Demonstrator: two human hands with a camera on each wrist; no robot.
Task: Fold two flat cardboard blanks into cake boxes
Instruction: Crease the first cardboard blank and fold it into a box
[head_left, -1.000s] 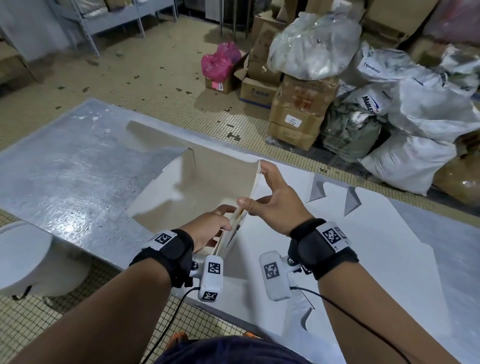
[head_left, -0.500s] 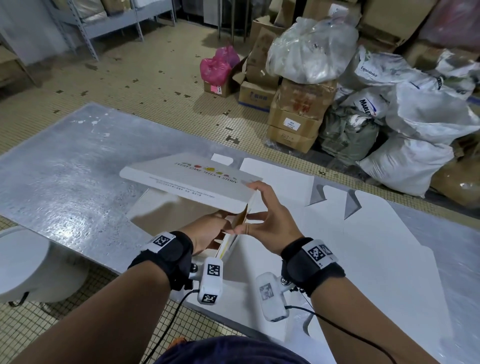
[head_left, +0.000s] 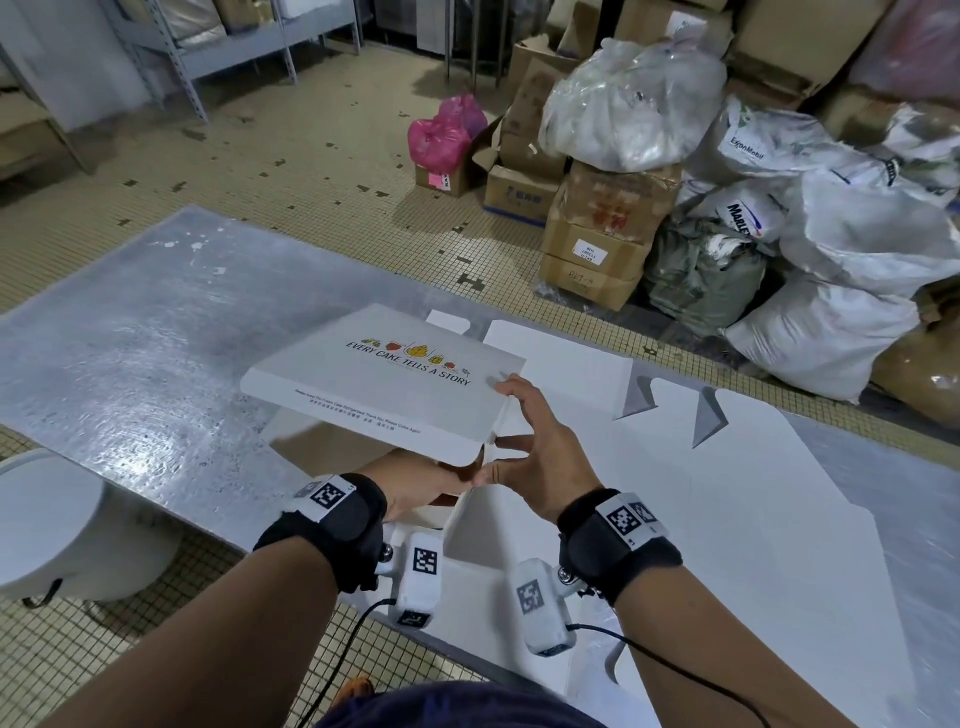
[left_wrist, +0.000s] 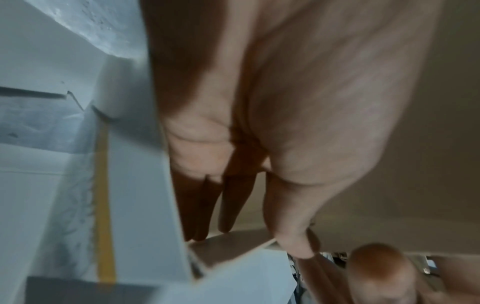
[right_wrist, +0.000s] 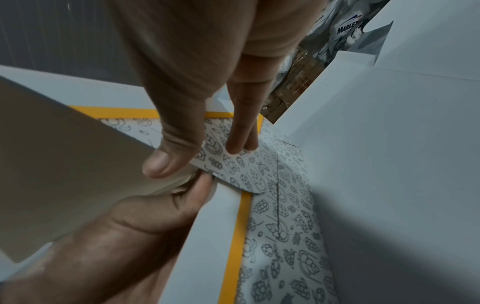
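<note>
Near the desk's (head_left: 130, 332) front edge, the half-folded cake box (head_left: 384, 384) is held: right hand (head_left: 540, 457) pinches its patterned side flap (right_wrist: 233, 164), left hand (head_left: 421, 483) grips the corner. The flap could buckle or miss its slot if the lid sags. The second blank (head_left: 753, 519) lies flat towards the right edge.

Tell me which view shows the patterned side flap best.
The right wrist view: the patterned side flap fills the centre, pinched by the right hand. The head view shows it only edge-on; the left wrist view shows a blurred sliver.

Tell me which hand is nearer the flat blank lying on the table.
Right. The right hand works at the box's corner just beside the flat blank; the left hand is under the printed lid, farther away.
</note>
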